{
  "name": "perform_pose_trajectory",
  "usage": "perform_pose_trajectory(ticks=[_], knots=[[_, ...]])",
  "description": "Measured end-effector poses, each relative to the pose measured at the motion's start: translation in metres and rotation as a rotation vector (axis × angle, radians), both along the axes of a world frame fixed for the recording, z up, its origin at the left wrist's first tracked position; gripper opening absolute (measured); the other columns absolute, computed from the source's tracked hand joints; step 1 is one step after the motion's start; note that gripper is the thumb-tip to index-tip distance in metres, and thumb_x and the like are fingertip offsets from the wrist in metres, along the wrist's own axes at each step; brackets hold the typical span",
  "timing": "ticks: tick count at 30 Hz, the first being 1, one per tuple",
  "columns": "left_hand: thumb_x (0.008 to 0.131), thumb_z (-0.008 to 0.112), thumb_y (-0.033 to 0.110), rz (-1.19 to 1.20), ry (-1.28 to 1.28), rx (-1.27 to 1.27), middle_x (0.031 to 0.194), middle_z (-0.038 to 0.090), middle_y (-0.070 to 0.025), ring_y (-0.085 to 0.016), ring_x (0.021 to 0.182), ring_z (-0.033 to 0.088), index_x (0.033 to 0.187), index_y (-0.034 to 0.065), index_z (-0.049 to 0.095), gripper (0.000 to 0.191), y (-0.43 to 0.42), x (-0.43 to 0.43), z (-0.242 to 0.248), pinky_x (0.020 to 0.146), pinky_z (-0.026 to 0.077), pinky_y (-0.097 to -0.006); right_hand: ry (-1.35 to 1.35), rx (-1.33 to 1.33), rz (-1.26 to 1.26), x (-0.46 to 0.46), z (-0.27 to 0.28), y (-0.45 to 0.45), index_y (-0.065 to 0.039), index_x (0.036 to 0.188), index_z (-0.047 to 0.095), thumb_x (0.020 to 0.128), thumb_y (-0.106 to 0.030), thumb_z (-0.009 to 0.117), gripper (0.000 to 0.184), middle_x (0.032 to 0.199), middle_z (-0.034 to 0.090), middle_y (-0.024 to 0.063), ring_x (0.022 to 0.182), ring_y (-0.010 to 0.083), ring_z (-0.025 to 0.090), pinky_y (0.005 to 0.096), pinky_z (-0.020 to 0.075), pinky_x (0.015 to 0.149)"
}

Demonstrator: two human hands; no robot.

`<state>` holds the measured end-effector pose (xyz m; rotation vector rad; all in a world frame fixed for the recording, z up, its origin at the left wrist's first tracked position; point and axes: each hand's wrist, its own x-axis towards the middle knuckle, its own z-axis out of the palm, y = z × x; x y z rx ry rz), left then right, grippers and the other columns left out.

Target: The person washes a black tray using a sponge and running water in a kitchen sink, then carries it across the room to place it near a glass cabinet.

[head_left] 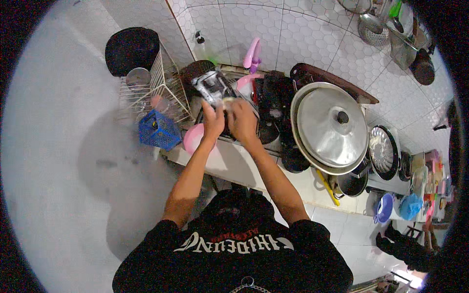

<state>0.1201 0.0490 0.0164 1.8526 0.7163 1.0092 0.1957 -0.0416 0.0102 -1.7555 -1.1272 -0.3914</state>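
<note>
My left hand (213, 119) grips the near end of a dark, shiny rectangular object (212, 86) with white foam on it. It is tilted above the sink area, and its exact kind is unclear. Beside it, my right hand (242, 119) is blurred, its fingers closed around a small pale yellow thing (228, 99), possibly a sponge, against the object's lower edge. Under and behind both hands the sink (234, 138) is largely hidden. A pink bowl (194, 139) stands by my left wrist, and another pink vessel (246, 83) lies beyond my right hand.
On the left are a wire dish rack (165, 88) and a blue plastic basket (159, 130). A pink faucet (252, 53) rises at the back. To the right sit a large lidded metal pot (322, 124), a dark pot (351, 183) and a fluted metal pan (383, 150). Utensils (373, 29) hang on the tiled wall.
</note>
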Motion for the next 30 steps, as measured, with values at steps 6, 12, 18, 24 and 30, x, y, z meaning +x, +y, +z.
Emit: perform_pose_trajectory(ticks=[6,12,18,24,30], knots=[[0.099,0.046,0.036,0.235,-0.055,-0.029,0.148,0.022,-0.0334,-0.039,0.139,0.025,0.143,-0.0157,0.011,0.076,-0.012,-0.015,-0.001,0.114,0.016,-0.0397,0.117,-0.129,0.012,-0.010,-0.019,-0.045,-0.007,0.107,0.062,0.078,-0.010,0.065,0.029,0.108,0.059,0.0142,0.099,0.0352,0.058,0.0446,0.0524,0.078],[0.100,0.045,0.029,0.246,-0.130,-0.136,0.143,0.031,-0.0339,-0.037,0.134,0.033,0.140,-0.0155,0.014,0.068,-0.035,-0.014,-0.014,0.111,0.025,-0.0394,0.240,0.060,-0.049,-0.005,-0.005,-0.052,-0.007,0.109,0.062,0.082,-0.006,0.063,0.027,0.101,0.059,0.0152,0.092,0.0350,0.060,0.0394,0.0503,0.079],[0.101,0.045,0.029,0.556,-0.052,-0.086,0.141,0.033,-0.0341,-0.036,0.131,0.037,0.138,-0.0185,0.017,0.066,-0.054,0.010,-0.005,0.110,0.026,-0.0397,0.918,0.490,-0.123,0.002,-0.049,-0.063,-0.001,0.106,0.063,0.090,-0.025,0.063,0.029,0.096,0.063,0.0080,0.086,0.0192,0.055,0.0335,0.0464,0.076],[0.099,0.052,0.021,0.327,-0.361,-0.077,0.132,0.045,-0.0225,-0.028,0.122,0.044,0.133,-0.0081,0.031,0.050,-0.068,0.011,-0.005,0.106,0.030,-0.0377,1.265,0.299,0.315,0.004,-0.066,-0.070,-0.002,0.094,0.066,0.085,-0.021,0.068,0.021,0.077,0.057,-0.0010,0.073,0.0104,0.050,0.0259,0.0419,0.069],[0.090,0.065,0.011,0.085,-0.661,-0.323,0.117,0.058,-0.0127,-0.017,0.098,0.057,0.121,-0.0036,0.048,0.038,-0.028,-0.012,-0.010,0.085,0.046,-0.0310,1.198,0.183,0.341,0.020,-0.070,-0.075,-0.001,0.101,0.065,0.087,-0.015,0.060,0.021,0.087,0.065,0.0006,0.075,0.0082,0.056,0.0249,0.0437,0.071]])
